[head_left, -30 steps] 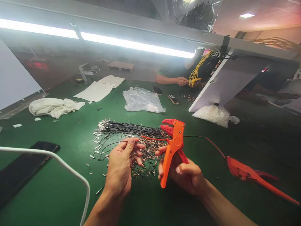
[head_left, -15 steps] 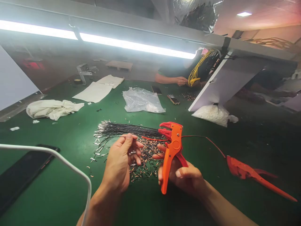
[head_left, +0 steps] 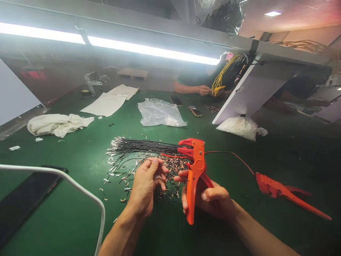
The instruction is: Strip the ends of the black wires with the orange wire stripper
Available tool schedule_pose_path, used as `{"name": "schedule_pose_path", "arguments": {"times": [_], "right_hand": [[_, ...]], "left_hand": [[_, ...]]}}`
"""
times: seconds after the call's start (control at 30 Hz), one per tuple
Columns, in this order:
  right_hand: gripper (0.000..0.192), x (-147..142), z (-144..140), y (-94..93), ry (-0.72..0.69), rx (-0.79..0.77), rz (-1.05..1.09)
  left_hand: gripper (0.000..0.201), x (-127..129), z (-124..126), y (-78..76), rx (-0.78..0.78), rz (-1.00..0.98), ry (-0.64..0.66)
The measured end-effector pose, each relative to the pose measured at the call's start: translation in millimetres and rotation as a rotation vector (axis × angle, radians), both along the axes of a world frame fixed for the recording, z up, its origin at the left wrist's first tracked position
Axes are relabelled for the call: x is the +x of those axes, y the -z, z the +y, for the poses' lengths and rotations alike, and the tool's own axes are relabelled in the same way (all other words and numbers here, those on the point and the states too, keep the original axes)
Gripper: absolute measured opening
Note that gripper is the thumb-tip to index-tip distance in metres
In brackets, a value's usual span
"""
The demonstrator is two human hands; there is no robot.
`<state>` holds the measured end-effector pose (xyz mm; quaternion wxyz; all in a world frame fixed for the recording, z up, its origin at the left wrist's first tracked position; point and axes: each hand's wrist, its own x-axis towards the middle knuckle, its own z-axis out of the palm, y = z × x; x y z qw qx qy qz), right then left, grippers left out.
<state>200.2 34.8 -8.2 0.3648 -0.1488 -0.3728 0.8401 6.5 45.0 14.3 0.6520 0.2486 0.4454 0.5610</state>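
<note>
Right hand [head_left: 213, 201] grips an orange wire stripper [head_left: 195, 170] by its handles, fingers wrapped tight, tool upright with its red jaws at the top, pointing left toward the wire bundle [head_left: 144, 145]. Left hand [head_left: 145, 186] sits just left of the tool, fingers curled narrow with thumb and fingertips pinched together near a thin wire; whether it really holds a strand cannot be told, too small. Compared with a second ago the left hand has closed from a looser spread and shifted right and down toward the stripper, and the stripper has dropped a little and come nearer. That reads as a judgement: the hands are lining a wire end up with the jaws, a strip stroke being set up rather than finished. Bundle of black wires lies on the green table [head_left: 66, 220], mid-field, just beyond the hands, with a scatter of cut bits [head_left: 170, 177] under and between the hands. A red wire [head_left: 234, 156] runs right from the stripper head to a second orange tool [head_left: 282, 193] lying flat at right. Near left: a dark phone [head_left: 23, 199] and a white cable [head_left: 80, 192]. Farther off: clear plastic bag [head_left: 160, 113], white cloth [head_left: 57, 124], paper sheets [head_left: 109, 101]. Far side, another person's hand [head_left: 204, 90] works on yellow wires [head_left: 222, 76].
</note>
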Motion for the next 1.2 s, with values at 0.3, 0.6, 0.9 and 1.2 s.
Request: {"name": "schedule_pose_path", "arguments": {"times": [0.3,0.6,0.9,1.2], "right_hand": [[0.062,-4.1,-2.6,-4.1,-0.058,0.036,-0.044],[0.066,-2.0,0.0,-2.0,-0.059,0.069,-0.029],[0.057,-11.1,-10.2,-3.0,0.034,0.099,-0.046],[0.061,-13.5,-11.3,-3.2,0.004,0.101,-0.03]], "left_hand": [[0.039,9.9,-8.0,0.6,-0.019,-0.054,0.091],[0.028,6.1,1.5,-8.0,0.081,-0.051,-0.015],[0.016,-6.3,21.2,-41.5,-0.001,-0.277,-0.036],[0.018,-20.7,17.6,-22.4,0.011,-0.249,-0.083]]}}
